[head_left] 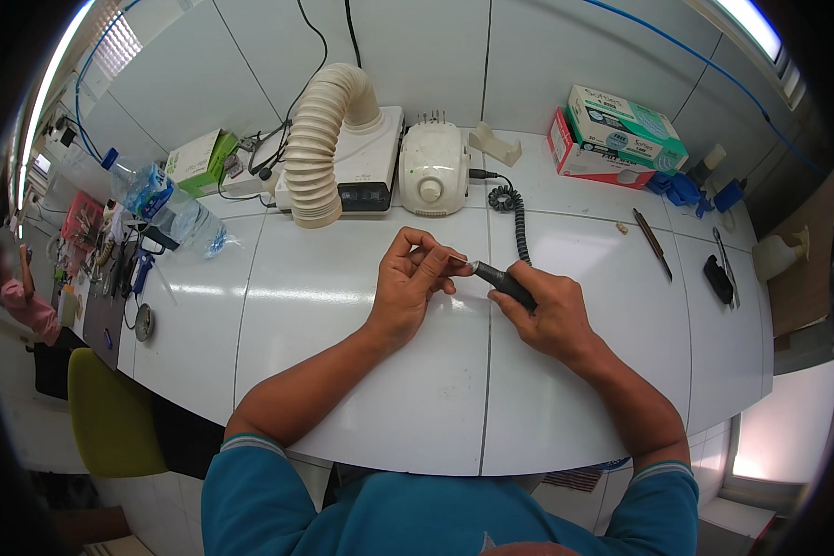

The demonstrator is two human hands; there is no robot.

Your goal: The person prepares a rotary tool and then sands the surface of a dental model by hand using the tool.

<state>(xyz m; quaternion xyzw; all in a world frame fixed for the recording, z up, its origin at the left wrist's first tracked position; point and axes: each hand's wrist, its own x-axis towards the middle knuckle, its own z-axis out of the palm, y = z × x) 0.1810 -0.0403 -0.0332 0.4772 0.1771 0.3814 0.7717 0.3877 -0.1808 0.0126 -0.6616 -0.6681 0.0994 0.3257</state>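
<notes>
My right hand (551, 310) grips a dark rotary handpiece (503, 281), its metal tip pointing left. My left hand (412, 283) pinches a small piece between thumb and fingertips right at that tip; the piece is too small to make out. A black coiled cord (517, 218) runs from the handpiece back to a white control unit (433, 170) at the rear of the white worktable (343, 389). Both hands hover above the table's middle.
A ribbed beige suction hose (320, 153) on a white box stands at the back left. Plastic water bottles (171, 208) lie left. Glove boxes (621, 130) sit back right, with pens (653, 243) and small tools nearby. A green chair (111, 412) stands lower left. Another person (23, 301) sits far left.
</notes>
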